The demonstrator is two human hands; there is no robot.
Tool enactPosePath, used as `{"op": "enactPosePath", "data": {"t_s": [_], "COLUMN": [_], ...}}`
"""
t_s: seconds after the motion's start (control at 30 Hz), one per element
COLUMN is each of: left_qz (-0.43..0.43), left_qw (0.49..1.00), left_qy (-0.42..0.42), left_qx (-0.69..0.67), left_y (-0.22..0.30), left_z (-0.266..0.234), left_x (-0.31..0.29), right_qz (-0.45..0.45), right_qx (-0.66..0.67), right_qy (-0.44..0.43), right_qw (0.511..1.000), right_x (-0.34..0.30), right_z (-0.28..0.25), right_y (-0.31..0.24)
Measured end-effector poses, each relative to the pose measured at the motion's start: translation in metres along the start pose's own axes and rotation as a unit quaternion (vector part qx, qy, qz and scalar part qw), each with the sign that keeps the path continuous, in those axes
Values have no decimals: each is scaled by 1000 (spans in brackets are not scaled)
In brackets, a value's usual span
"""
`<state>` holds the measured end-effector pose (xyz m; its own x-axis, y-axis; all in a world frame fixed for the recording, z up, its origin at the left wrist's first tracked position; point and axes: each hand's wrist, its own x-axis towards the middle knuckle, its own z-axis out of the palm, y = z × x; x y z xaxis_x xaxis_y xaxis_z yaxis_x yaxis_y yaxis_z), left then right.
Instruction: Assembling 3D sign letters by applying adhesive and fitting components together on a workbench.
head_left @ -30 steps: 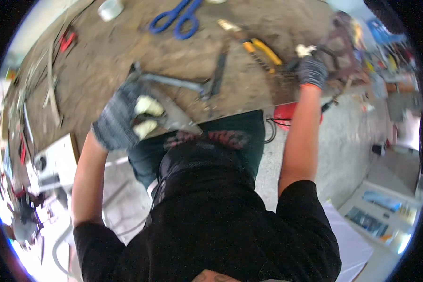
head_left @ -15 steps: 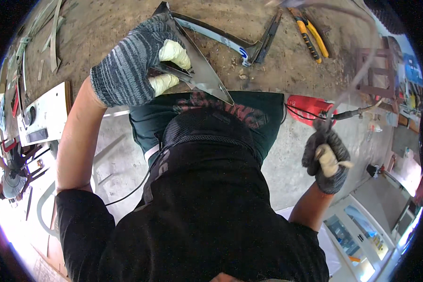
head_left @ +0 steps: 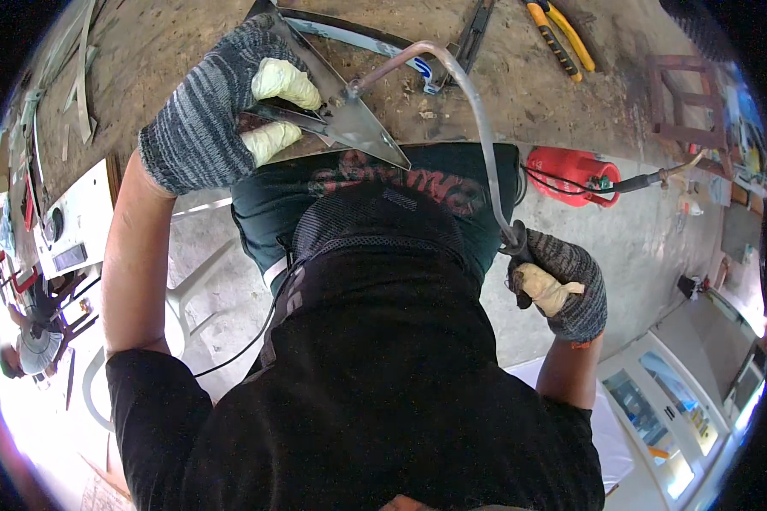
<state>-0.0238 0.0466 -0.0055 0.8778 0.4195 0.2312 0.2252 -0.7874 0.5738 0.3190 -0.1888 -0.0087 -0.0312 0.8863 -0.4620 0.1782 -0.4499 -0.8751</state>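
My left hand [head_left: 204,115], in a grey striped knit glove with cream tape on the thumb and a finger, grips a pointed piece of sheet metal [head_left: 362,128] at the bench's near edge. A narrow metal fold is pinched between the taped digits. My right hand [head_left: 571,285], gloved alike, is closed round the dark handle of a curved metal-tube tool [head_left: 484,128]. The tube arches up and to the left, and its copper-coloured end meets or hovers just over the sheet metal, close to my left fingers; contact is hard to tell.
Behind the sheet metal lie a pale blue strip [head_left: 349,32] and a dark metal bar [head_left: 475,43]. Yellow-and-black pliers [head_left: 562,38] rest farther right. A red container [head_left: 562,175] with a black-handled tool [head_left: 635,183] is below the bench. Thin strips [head_left: 83,81] lie left.
My right hand has come leftward, swinging the curved tool's end from the upper right onto or just above the sheet metal. My left hand and the sheet have shifted slightly left and up in view.
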Motion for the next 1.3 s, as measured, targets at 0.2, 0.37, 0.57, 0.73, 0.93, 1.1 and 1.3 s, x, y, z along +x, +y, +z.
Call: {"op": "enactPosePath", "data": {"t_s": [0.2,0.37,0.57,0.73,0.93,1.1,1.3], "left_qz": [-1,7,18,-6,-24,-16,-8], "left_qw": [1000,1000,997,1000,1000,1000,1000], "left_qy": [-4,-13,-11,7,6,1,2], "left_qx": [4,6,68,28,12,-6,20], "left_y": [0,1,-2,-6,-5,-7,-5], "left_z": [0,-1,1,3,5,3,3], "left_x": [0,4,-2,-6,-5,-6,-2], "right_qz": [-10,21,50,77,59,87,21], "right_qx": [1,29,51,65,81,124,65], "right_qy": [-32,-55,-49,-62,-48,-61,-54], "right_qw": [999,998,996,993,994,987,996], "right_x": [8,10,4,2,-6,-10,-3], "right_z": [-5,-4,1,9,14,15,16], "right_y": [6,18,20,13,22,27,27]}}
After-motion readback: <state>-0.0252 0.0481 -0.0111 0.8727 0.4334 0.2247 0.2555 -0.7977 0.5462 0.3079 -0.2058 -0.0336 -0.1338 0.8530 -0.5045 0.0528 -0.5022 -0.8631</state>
